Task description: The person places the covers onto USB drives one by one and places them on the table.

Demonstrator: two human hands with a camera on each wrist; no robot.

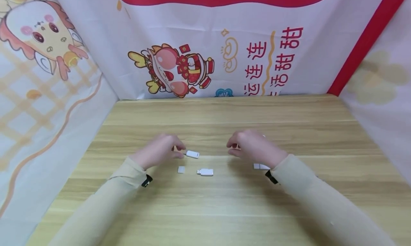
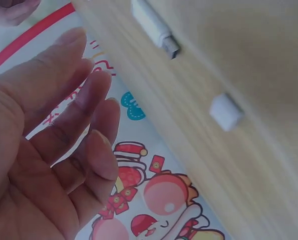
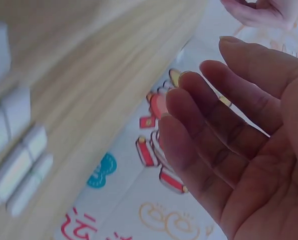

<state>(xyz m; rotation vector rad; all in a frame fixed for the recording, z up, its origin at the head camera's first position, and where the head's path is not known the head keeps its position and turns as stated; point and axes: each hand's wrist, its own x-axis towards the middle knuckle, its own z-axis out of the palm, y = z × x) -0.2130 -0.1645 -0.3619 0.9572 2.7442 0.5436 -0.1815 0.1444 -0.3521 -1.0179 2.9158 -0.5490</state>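
Observation:
My left hand point(image 1: 163, 149) hovers over the table with its fingers loosely bent and nothing in it, as the left wrist view shows. Just right of its fingertips in the head view lies a white USB stick point(image 1: 192, 154) with its plug bare. Nearer me lie a second uncapped USB stick point(image 1: 207, 172) and a small white cap point(image 1: 181, 169). My right hand point(image 1: 252, 146) is also raised, empty and relaxed. Close to its wrist is a white USB stick point(image 1: 260, 166), partly hidden. Several white sticks with seams, such as this one point(image 3: 18, 167), appear blurred in the right wrist view.
The wood-grain table point(image 1: 205, 210) ends at a printed cloth point(image 1: 205, 32) hanging behind it. Cloth sheets also hang at the left point(image 1: 41, 107) and right. Beige sleeves and dark wrist straps point(image 1: 147, 181) cover my wrists.

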